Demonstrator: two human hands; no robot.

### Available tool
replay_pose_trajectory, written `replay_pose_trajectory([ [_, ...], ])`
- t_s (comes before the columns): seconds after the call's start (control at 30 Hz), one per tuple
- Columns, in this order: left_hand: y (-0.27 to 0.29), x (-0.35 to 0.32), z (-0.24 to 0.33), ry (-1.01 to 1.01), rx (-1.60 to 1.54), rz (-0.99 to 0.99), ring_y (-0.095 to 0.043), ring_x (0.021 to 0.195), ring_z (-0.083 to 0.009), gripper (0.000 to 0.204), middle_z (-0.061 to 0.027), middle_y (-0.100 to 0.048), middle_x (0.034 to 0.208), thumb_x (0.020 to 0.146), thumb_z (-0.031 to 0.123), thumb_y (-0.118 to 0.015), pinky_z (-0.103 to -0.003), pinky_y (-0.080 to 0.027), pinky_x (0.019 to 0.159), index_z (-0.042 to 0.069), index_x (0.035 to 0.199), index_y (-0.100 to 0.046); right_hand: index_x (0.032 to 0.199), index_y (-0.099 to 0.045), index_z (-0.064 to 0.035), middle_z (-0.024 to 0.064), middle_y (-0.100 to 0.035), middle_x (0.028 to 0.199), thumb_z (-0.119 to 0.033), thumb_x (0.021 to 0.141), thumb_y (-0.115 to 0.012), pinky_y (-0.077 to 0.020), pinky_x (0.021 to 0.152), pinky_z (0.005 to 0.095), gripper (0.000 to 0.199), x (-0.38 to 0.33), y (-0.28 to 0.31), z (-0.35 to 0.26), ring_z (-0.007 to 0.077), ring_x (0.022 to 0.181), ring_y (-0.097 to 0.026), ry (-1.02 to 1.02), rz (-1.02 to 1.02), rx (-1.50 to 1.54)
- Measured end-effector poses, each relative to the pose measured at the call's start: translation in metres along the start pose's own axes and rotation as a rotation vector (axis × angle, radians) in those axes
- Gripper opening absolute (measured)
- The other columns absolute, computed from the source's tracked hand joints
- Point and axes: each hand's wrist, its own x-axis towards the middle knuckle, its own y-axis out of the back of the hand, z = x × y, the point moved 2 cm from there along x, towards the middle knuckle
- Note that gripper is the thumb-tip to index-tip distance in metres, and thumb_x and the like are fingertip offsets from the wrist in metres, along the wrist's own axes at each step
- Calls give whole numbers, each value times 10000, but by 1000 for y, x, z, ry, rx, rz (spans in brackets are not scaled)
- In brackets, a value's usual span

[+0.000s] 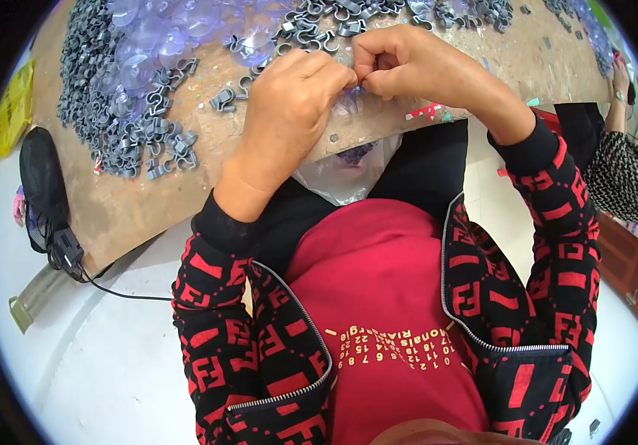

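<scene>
Over the worktop (137,211), left hand (289,93) and right hand (411,63) meet, fingers pinched tight on a clear piece (346,102); fitting, apparently, and next wanting a firm press.

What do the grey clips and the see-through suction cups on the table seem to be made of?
The grey clips look like moulded satin plastic: one even colour, soft highlights. The suction cups look like glossy plastic, perhaps soft vinyl: see-through, with bright reflections.

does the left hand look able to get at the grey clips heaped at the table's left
Probably yes: between the left hand and the grey clips, mostly bare table leaves the way free, though it seems busy alongside the right hand.
</scene>
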Motion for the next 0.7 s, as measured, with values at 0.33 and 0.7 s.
replay_pose_trajectory([
  [0.33, 4, -1, 2, 48, -21, -57, -596, 775, -259, 133, -69, -638, 825, 714, 3, -645, -338, -475, 675, 48, 837, -620, 788, -544, -18, 0, -548, 686, -5, 719, -566, -433, 562, 234, 74, 6, 1, -3, 72, 629, -532, -40, -54, -56],
  [0.7, 3, 0, 4, -28, 20, 45, -564, 711, -225, 114, -36, -601, 757, 688, 1, -589, -327, -474, 625, 70, 778, -596, 833, -568, -18, 0, -589, 773, -34, 797, -595, -461, 661, 215, 48, -3, 2, 0, 73, 697, -556, -70, -63, 117],
])
